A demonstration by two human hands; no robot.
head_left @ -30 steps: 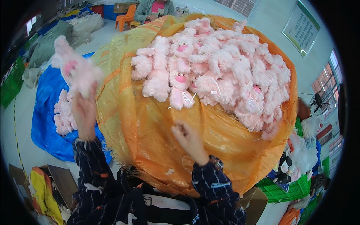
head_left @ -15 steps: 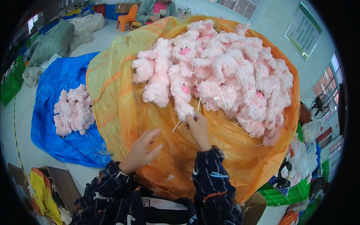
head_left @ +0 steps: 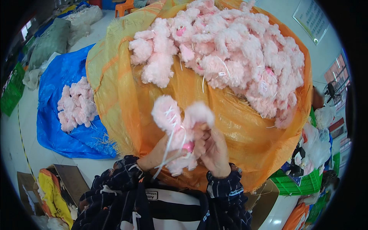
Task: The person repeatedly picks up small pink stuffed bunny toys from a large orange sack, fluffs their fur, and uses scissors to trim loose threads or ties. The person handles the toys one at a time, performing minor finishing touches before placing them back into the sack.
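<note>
A fluffy pink plush toy (head_left: 167, 115) is held up near my chest, between both hands. White cord is laced across one of its parts, and loose white ends hang down to the left. Its bright pink muzzle shows low down, by my fingers. My left hand (head_left: 159, 154) closes round the toy's left side, with its fingers partly hidden behind the fur and cord. My right hand (head_left: 216, 151) grips the right side with bent fingers. Beyond the hands lies a big pile of similar pink plush toys (head_left: 245, 57) on an orange woven sheet (head_left: 245, 134).
At the left, a smaller heap of pink plush toys (head_left: 76, 105) lies on a blue sheet (head_left: 57, 142). A green crate (head_left: 299, 185) with plastic bags stands at the right. An open cardboard box (head_left: 69, 182) with a yellow bag is at the lower left.
My right hand has brought a plush toy from the pile's near edge back toward my chest. My left hand, open before, now holds it too. The view has tilted downward.
</note>
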